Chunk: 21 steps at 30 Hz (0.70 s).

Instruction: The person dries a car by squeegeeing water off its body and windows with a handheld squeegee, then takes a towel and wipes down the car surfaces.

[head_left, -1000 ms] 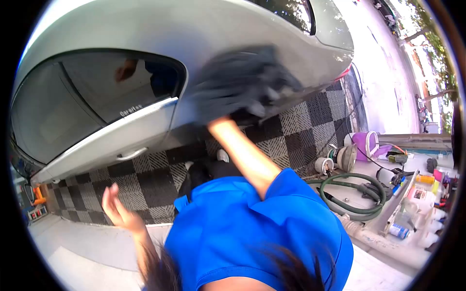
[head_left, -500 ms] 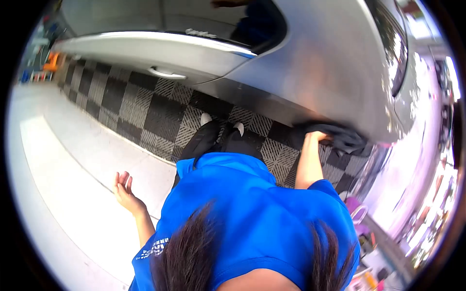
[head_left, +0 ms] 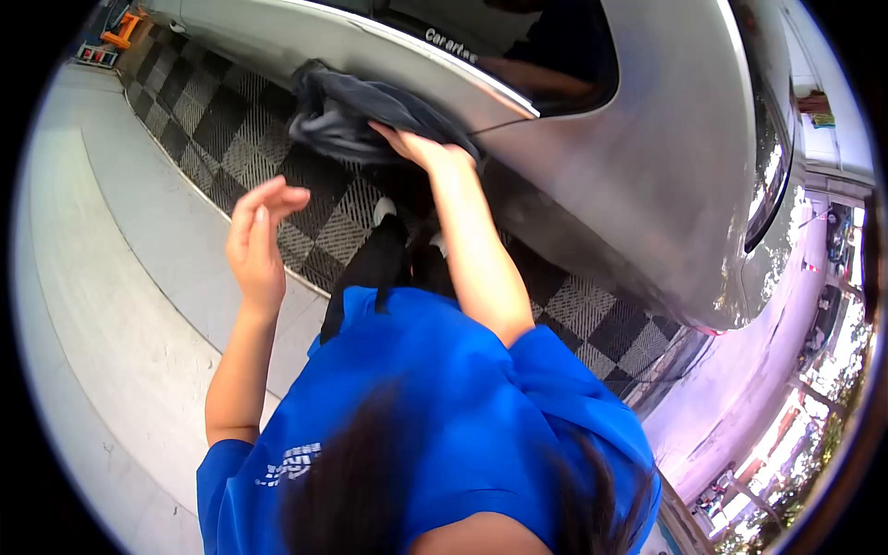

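Observation:
A dark grey cloth (head_left: pixel 347 106) lies bunched against the side of a silver-grey car (head_left: pixel 638 139), just below the window trim. My right hand (head_left: pixel 425 148) grips and presses the cloth there; part of its fingers is hidden in the folds. The cloth's loose end hangs to the left, over the area of the door handle. Raised in the air to the left is my left hand (head_left: pixel 259 236), its fingers loosely bent and apart, with nothing in it. It touches neither the car nor the cloth.
Black and grey checkered floor tiles (head_left: pixel 250 139) run alongside the car, bordered by pale floor (head_left: pixel 129 268). The dark side window (head_left: pixel 573 65) carries white lettering. An orange object (head_left: pixel 120 30) stands at the far left. Bright outdoor ground shows at the right.
My right hand has carried the cloth leftward and up, from the rear lower body to the door below the window. My left hand has risen and come forward. The view has shifted.

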Motion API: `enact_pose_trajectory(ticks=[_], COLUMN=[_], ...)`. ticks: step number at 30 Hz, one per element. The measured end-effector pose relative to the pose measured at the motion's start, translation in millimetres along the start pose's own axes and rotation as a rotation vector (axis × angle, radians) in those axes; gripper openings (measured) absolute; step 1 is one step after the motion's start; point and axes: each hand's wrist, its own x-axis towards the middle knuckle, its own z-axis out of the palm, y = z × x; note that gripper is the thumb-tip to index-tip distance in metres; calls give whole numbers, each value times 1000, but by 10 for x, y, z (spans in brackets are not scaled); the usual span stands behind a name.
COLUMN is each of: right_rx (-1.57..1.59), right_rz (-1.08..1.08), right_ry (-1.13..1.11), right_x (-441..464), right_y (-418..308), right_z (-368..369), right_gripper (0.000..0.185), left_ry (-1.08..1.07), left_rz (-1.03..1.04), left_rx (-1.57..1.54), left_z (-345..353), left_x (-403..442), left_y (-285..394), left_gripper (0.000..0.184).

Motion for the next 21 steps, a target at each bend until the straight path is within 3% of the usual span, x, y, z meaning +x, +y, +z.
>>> enact_pose_trajectory(ticks=[1,3,4,5,7,8,9,10,11,13,15,17,19,21], right_rx=[-55,-82,-365,-461,-473,-572,-587,-840,-1380,-2195,-2774,-2678,-2714,-2656], right_rz=[-21,-185,-383,-423,-861,-1030,-1514,-1865,-2296,-2465,-2539,-2865,-2817,-2957], right_ry=[-91,218,93,-1,25,-126,26,3,244,149,286,280,295,185], right_x=[-343,-1062,-1436,-1728,-2037,-1921,-1635,-1340,-1063,-1128,-1420,-1612,-1662,-1466], right_y=[-157,-554,-652,-798,-787,-590,-301,-164,-343,-184,-253,-186,384,1085], right_z=[27,137,141,167,193,239,220,86,-81,-53,353,1036,1691,2397], right_gripper=[74,66,62,60,57,54,65,80,80,72,71,78,75,75], left_ry=[3,146,227,301,367,343,320,261,192,95,36,84,185,269], left_rz=[26,-158,-182,-206,-263,-264,-262,-293,-323,-360,-312,-312,-333,-344], left_rx=[-7,129,136,140,133,93,51,-99,-246,-289,-235,-201,-191,-192], left_z=[-86,-273,-342,-387,-385,-317,-226,-152,-96,-135,-366,-714,-1115,-1518], left_x=[-39,-236,-361,-474,-591,-575,-508,-389,-263,30,272,537,748,997], left_y=[-70,-228,-335,-417,-535,-586,-633,-656,-679,-669,-805,-972,-1217,-1432], left_gripper=[33,31,31,30,28,27,26,25,25,24,23,23,22,21])
